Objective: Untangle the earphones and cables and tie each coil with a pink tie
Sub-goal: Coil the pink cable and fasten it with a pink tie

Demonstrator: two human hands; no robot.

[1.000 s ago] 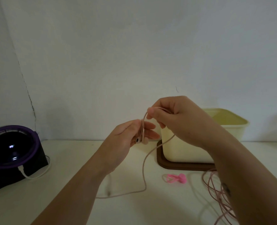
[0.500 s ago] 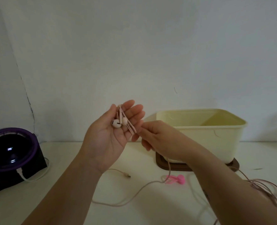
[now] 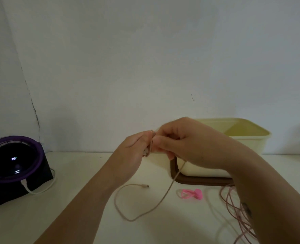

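Note:
My left hand (image 3: pixel 129 155) holds the pale pink earphones, with the cord wound around its fingers. My right hand (image 3: pixel 186 143) pinches the same earphone cord (image 3: pixel 165 194) right beside the left fingertips. The free cord hangs down from the hands and loops over the table, ending in a small plug (image 3: pixel 145 186). A pink tie (image 3: pixel 190 193) lies on the table below my right wrist. Another pink cable (image 3: pixel 233 206) lies tangled at the right, partly hidden by my right forearm.
A cream plastic tub (image 3: pixel 247 138) stands on a brown lid (image 3: pixel 173 175) behind my hands. A black and purple round device (image 3: pixel 13 164) with a white cable (image 3: pixel 40 191) sits at the left. A white wall rises behind the table.
My left hand turned from palm-up and open to closed around the earphones. My right hand rose and brought the cord over the left fingers. The loose cord on the table shortened.

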